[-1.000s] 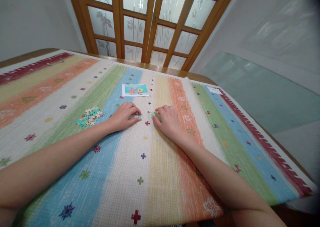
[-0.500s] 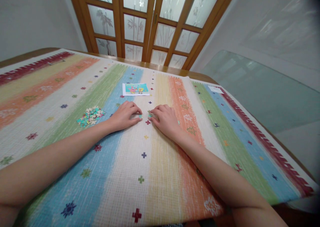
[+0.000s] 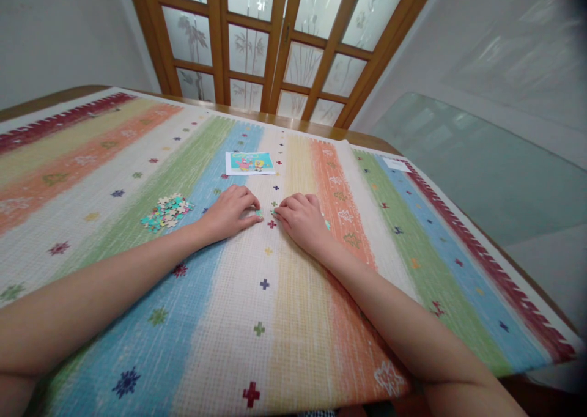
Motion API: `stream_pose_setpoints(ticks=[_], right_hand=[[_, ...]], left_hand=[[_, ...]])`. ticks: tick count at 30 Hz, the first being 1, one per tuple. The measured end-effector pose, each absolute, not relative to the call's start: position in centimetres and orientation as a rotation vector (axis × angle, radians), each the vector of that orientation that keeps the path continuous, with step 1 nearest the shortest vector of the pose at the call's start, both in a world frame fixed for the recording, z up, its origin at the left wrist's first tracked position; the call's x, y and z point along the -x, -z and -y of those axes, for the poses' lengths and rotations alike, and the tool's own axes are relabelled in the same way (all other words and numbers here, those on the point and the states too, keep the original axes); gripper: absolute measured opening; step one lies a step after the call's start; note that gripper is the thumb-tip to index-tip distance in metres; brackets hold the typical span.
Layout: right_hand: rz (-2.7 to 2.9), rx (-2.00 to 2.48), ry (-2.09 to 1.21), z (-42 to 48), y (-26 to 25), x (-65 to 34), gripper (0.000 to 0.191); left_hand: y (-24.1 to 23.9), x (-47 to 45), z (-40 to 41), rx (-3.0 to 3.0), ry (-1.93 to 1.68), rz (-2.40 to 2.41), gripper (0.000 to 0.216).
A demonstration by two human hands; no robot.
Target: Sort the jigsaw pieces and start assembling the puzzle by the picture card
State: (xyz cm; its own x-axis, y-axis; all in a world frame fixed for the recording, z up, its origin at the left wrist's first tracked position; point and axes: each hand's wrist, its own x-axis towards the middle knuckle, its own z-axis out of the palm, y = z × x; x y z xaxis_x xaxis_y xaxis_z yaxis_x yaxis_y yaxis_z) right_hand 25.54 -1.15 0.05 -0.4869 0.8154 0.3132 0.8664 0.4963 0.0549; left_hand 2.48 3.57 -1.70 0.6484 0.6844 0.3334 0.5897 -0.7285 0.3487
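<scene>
My left hand [image 3: 230, 211] rests on the tablecloth, thumb and fingers closed on a small teal jigsaw puzzle piece [image 3: 258, 213]. Just right of it, my right hand [image 3: 301, 216] is closed, its fingertips bent down at the cloth; what they hold, if anything, is too small and hidden to name. A bit of teal puzzle piece [image 3: 327, 224] shows beyond the right hand's outer side. Left of my left hand lies a heap of loose puzzle pieces [image 3: 166, 213]. Beyond both hands is a picture card [image 3: 250, 163] with pink and yellow cartoon figures.
A striped tablecloth [image 3: 238, 319] covers the table. Near its far right edge lies a white slip of paper [image 3: 396, 164]. Wooden doors with frosted panes [image 3: 248, 50] stand behind the table, and a greenish glass panel [image 3: 477, 166] is at the right.
The right fingers have drawn closer together and curled down, hiding the teal bit at their tips more. My left hand stays nearly in place, still on its piece.
</scene>
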Motion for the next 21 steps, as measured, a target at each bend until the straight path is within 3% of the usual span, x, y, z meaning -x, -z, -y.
stream_pose_setpoints(ticks=[6, 21], right_hand=[[2.559, 1.259, 0.457, 1.22, 0.07, -25.13, 0.020], [2.704, 1.254, 0.327, 1.85, -0.61, -24.77, 0.029]], left_hand=[[1.57, -2.50, -3.64, -2.632, -0.678, -1.046, 0.026], [1.49, -2.26, -3.77, -2.607, -0.652, -1.033, 0.025]])
